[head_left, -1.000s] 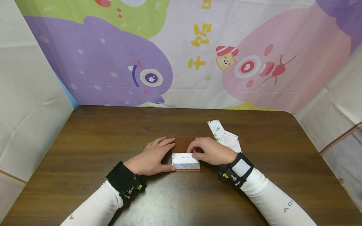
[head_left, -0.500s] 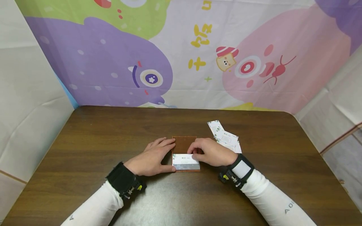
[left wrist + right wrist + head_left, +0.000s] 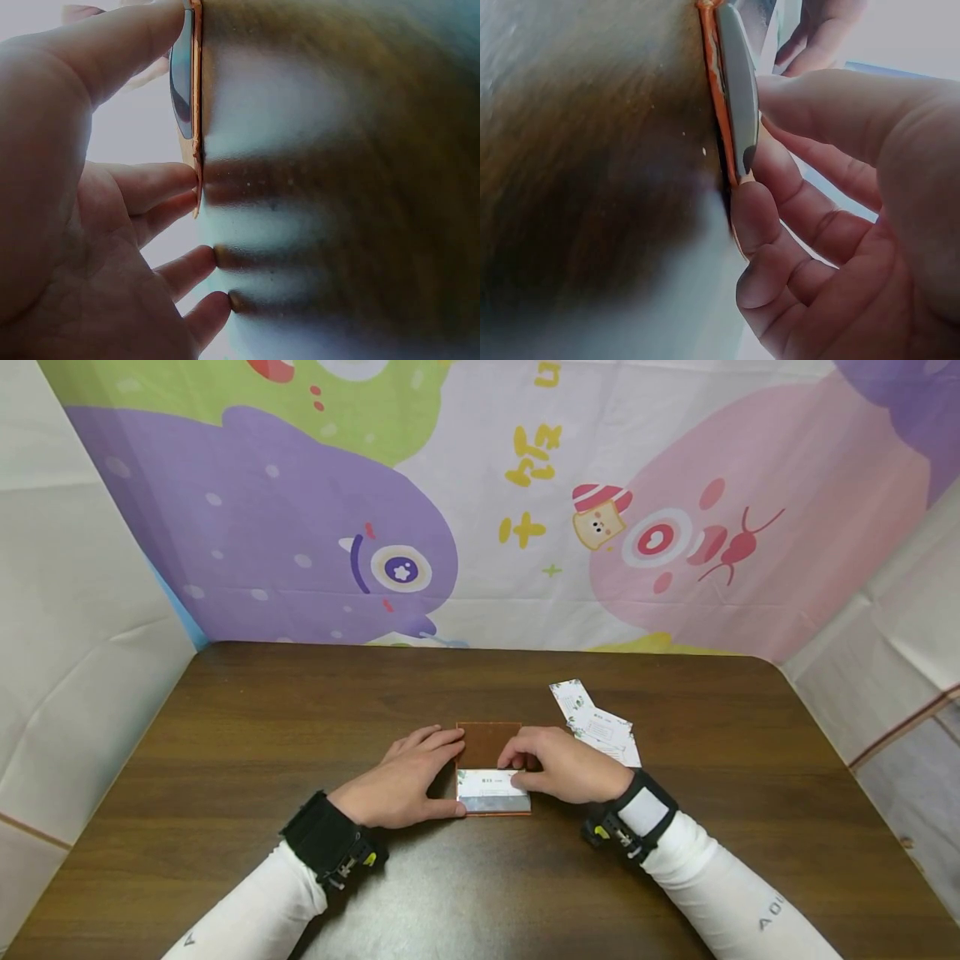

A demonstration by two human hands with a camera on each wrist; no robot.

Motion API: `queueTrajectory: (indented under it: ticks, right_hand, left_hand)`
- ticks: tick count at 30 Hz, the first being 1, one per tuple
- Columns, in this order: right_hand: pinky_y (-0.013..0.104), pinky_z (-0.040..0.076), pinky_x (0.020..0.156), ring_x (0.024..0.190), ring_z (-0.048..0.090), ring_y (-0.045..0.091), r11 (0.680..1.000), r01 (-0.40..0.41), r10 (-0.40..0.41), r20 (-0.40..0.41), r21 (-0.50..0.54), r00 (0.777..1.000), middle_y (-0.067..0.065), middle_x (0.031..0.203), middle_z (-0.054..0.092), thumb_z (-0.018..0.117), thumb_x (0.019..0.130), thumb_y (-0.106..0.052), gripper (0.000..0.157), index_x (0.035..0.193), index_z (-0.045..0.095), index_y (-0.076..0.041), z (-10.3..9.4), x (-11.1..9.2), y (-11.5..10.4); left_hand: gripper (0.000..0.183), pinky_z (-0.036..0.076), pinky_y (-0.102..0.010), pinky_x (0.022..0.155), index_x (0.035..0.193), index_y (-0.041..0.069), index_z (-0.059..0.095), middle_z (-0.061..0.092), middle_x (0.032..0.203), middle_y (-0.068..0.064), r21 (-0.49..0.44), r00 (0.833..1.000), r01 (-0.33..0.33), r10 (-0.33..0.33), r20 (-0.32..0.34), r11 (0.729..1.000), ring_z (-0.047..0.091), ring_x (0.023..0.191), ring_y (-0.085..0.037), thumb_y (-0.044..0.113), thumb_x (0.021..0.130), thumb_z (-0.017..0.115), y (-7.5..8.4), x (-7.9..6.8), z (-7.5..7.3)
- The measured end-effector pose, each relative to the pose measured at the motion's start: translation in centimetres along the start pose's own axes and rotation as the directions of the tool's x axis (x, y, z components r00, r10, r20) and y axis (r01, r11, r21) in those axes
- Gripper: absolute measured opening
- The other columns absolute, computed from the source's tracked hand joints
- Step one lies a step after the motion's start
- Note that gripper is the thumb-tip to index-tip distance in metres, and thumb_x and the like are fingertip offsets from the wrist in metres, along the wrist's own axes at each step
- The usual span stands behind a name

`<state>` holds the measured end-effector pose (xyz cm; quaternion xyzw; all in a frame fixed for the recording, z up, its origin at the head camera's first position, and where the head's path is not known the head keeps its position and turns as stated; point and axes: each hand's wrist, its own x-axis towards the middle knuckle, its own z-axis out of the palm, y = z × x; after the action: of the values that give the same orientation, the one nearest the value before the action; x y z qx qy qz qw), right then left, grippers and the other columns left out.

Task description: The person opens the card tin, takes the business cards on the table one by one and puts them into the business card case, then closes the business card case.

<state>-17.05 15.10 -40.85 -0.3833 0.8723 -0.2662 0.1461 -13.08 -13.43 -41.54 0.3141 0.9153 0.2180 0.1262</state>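
A brown card holder lies unfolded on the table in the head view, its near half carrying a metallic pocket. A white business card with green leaf print shows above the grey strip of that pocket. My left hand lies along the holder's left edge, fingers fairly straight, thumb at the lower corner and forefinger at the upper part. At the card's upper right, my right hand pinches it with thumb and curled forefinger. The right wrist view shows the right thumb against the holder's silvery side.
Several loose white cards overlap on the wooden table behind my right hand. A printed cartoon cloth hangs along the table's back edge. Pale cloth walls stand at both sides.
My right hand has shifted very slightly to the right, its thumb moving along with it. The left hand, the holder and the loose cards stay where they were.
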Motion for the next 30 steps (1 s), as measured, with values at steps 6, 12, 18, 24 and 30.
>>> queueTrajectory:
  ticks: [6,12,18,24,30]
  right_hand:
    - [0.033,0.055,0.085,0.094,0.062,0.012,1.000,-0.018,0.018,-0.010,-0.011,1.000,-0.006,0.104,0.066,0.078,0.098,-0.013,0.019,0.117,0.075,-0.015,-0.6,-0.7,0.2]
    - [0.033,0.054,0.083,0.092,0.061,0.014,0.997,-0.069,0.069,-0.038,-0.016,0.997,-0.006,0.101,0.066,0.080,0.097,-0.015,0.021,0.117,0.074,-0.015,-1.6,-1.5,0.7]
    - [0.035,0.054,0.083,0.091,0.062,0.017,0.997,-0.077,0.075,-0.090,-0.023,0.993,-0.004,0.099,0.066,0.082,0.095,-0.013,0.024,0.116,0.073,-0.011,-2.6,-2.4,1.6]
    - [0.040,0.056,0.083,0.093,0.063,0.020,0.994,-0.107,0.105,-0.113,-0.006,0.988,-0.002,0.099,0.068,0.083,0.094,-0.014,0.025,0.116,0.073,-0.008,-3.6,-3.1,2.7]
    - [0.034,0.052,0.078,0.090,0.061,0.019,0.988,-0.155,0.152,-0.136,-0.013,0.979,-0.003,0.096,0.067,0.083,0.092,-0.013,0.026,0.115,0.073,-0.007,-4.4,-3.7,3.6]
  left_hand:
    - [0.089,0.025,-0.066,0.121,0.162,0.001,0.042,0.034,0.170,-0.014,0.001,1.000,-0.004,0.004,-0.009,1.000,0.022,0.158,-0.042,0.050,0.096,0.077,0.0,0.0,0.1]
    - [0.090,0.024,-0.067,0.122,0.163,0.001,0.041,0.034,0.170,-0.014,-0.005,1.000,-0.004,0.004,-0.007,1.000,0.021,0.158,-0.043,0.050,0.097,0.077,0.1,-0.1,0.0]
    - [0.089,0.023,-0.067,0.122,0.163,0.001,0.041,0.034,0.170,-0.015,-0.006,1.000,-0.012,0.012,-0.009,1.000,0.021,0.158,-0.043,0.050,0.097,0.076,0.1,-0.1,0.0]
    - [0.089,0.023,-0.067,0.121,0.163,0.002,0.041,0.034,0.170,-0.014,-0.002,1.000,-0.013,0.013,-0.005,1.000,0.021,0.158,-0.043,0.050,0.097,0.076,0.0,-0.1,0.1]
    - [0.089,0.023,-0.067,0.121,0.163,0.003,0.041,0.034,0.170,-0.014,-0.002,1.000,-0.011,0.011,-0.003,1.000,0.021,0.158,-0.042,0.051,0.097,0.076,-0.1,-0.1,0.1]
